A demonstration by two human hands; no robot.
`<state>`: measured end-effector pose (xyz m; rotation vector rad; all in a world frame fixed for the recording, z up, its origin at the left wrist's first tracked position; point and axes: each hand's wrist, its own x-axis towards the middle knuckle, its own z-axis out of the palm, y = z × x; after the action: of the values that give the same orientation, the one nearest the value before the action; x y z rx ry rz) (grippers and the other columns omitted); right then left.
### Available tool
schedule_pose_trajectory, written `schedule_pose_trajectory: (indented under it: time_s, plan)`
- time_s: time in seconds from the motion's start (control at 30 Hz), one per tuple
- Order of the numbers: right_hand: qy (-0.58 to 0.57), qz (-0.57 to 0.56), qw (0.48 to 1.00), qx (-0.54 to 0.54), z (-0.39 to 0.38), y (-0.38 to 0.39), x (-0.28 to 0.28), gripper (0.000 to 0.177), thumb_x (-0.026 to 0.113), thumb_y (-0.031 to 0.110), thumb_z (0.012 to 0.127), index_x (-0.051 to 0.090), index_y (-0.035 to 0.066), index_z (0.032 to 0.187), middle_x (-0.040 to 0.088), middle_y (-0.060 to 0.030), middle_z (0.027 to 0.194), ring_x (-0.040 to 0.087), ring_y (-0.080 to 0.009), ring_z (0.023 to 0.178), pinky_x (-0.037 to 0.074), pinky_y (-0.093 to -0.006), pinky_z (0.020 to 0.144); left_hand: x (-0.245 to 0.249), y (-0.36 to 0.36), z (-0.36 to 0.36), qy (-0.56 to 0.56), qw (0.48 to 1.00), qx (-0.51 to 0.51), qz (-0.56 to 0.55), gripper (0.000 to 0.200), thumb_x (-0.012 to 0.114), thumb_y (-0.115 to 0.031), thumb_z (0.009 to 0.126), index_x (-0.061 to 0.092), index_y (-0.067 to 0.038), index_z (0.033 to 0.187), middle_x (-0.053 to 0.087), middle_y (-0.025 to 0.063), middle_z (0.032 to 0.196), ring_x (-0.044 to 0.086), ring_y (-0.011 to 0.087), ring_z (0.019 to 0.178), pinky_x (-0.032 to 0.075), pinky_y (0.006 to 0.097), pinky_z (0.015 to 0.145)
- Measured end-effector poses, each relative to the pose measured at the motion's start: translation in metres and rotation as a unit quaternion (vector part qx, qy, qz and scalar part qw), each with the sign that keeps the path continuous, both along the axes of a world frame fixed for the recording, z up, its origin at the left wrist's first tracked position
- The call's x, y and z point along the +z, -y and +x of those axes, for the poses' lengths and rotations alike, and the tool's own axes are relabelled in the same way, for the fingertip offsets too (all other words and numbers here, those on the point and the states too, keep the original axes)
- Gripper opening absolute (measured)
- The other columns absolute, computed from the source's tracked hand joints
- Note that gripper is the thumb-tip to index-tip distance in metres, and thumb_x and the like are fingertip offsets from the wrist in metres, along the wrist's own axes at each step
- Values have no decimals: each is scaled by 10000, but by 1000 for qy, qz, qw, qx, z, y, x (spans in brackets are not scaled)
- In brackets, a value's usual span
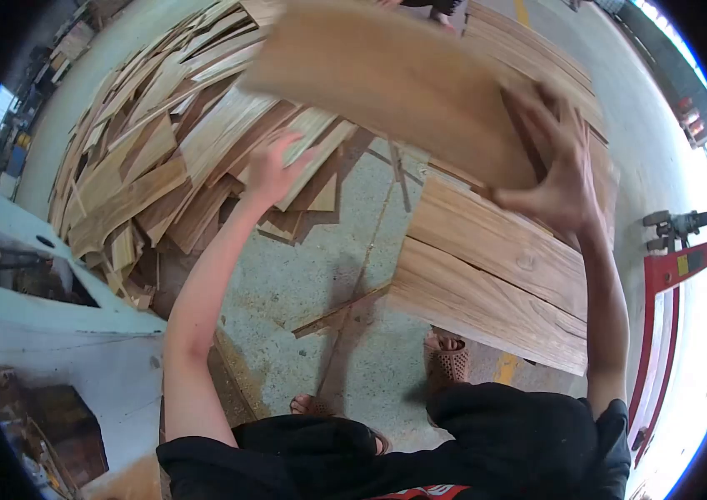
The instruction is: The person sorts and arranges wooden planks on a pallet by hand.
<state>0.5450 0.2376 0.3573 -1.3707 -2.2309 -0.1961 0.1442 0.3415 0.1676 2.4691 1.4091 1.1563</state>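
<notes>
A wide brown board (387, 83), blurred by motion, is raised across the upper middle of the view. My right hand (557, 167) grips its right end, thumb and fingers spread around the edge. Left of the board and below its left end, my left hand (277, 167) is apart from it, fingers spread and holding nothing. Beneath my right hand lies a stack of flat boards (495, 267) with visible grain. Behind my left hand is a large heap of loose wood pieces (162, 158).
A pale machine (62, 317) stands at the left edge. On the right is a red pallet jack (662, 308). Thin wood strips (341, 308) lie on the floor near my feet. Another person's foot (443, 17) shows at the top, beyond the raised board.
</notes>
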Motion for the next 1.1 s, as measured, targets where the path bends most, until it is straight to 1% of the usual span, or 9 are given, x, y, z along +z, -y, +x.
schedule_pose_trajectory:
  time_s: [0.07,0.2,0.5,0.6,0.7,0.8,0.93,1.0,1.1]
  plan:
    - [45,-84,995,-34,28,32,-16,1091,895,481,525,548,185,1516,435,-254,1505,395,-444,1414,299,-599,1184,-63,-1,-44,-111,982,125,-86,600,736,-458,932,645,30,1270,719,245,1165,672,407,1139,529,486,982]
    - [41,-205,976,-60,79,80,-44,1134,913,528,497,551,193,1518,407,-252,1529,354,-448,1434,282,-582,1200,-90,18,-83,-306,928,183,-106,766,691,-512,939,518,74,1402,565,257,1444,478,412,1404,462,503,1100]
    - [-19,-259,964,-50,134,90,-88,1136,926,567,501,551,233,1520,390,-228,1566,351,-443,1447,290,-576,1208,-122,-4,-82,-571,804,141,-92,579,572,-328,1050,525,143,1384,641,323,1305,643,413,1220,543,421,1009]
    - [-25,-269,961,-65,136,101,-97,1150,929,572,493,545,238,1524,389,-228,1574,355,-445,1456,303,-575,1206,-129,-6,-85,-568,809,131,-70,558,600,-293,1021,547,151,1355,679,302,1252,673,415,1176,569,387,978]
    - [10,-241,968,-73,150,107,-105,1154,927,574,493,544,220,1523,404,-230,1570,368,-454,1453,322,-580,1197,-116,6,-86,-461,875,133,-58,473,645,-284,994,641,87,1287,708,243,1225,704,373,1117,573,386,941]
    - [48,-206,975,-63,164,108,-110,1151,924,568,492,551,185,1512,427,-233,1553,396,-464,1434,350,-586,1174,-84,30,-74,-103,954,232,-159,375,692,-303,958,740,14,1154,739,187,1168,717,327,1081,563,420,914]
    - [74,-187,979,-40,166,100,-110,1135,919,546,494,561,153,1497,445,-238,1532,438,-461,1395,394,-587,1127,-136,13,-92,319,754,498,-284,451,827,-407,808,784,-10,1018,782,174,986,746,308,943,546,449,883]
    - [77,-179,980,-38,163,102,-116,1105,893,563,523,566,142,1490,444,-230,1531,454,-448,1375,406,-581,1108,-129,4,-94,445,669,500,-324,428,862,-346,799,754,31,970,751,162,892,728,257,733,569,408,637]
    - [88,-154,983,-46,170,101,-120,1065,833,611,581,564,126,1490,443,-212,1523,478,-424,1333,415,-561,1081,-130,-7,-105,573,615,450,-301,394,882,-265,786,730,50,968,729,162,866,708,242,667,542,384,534]
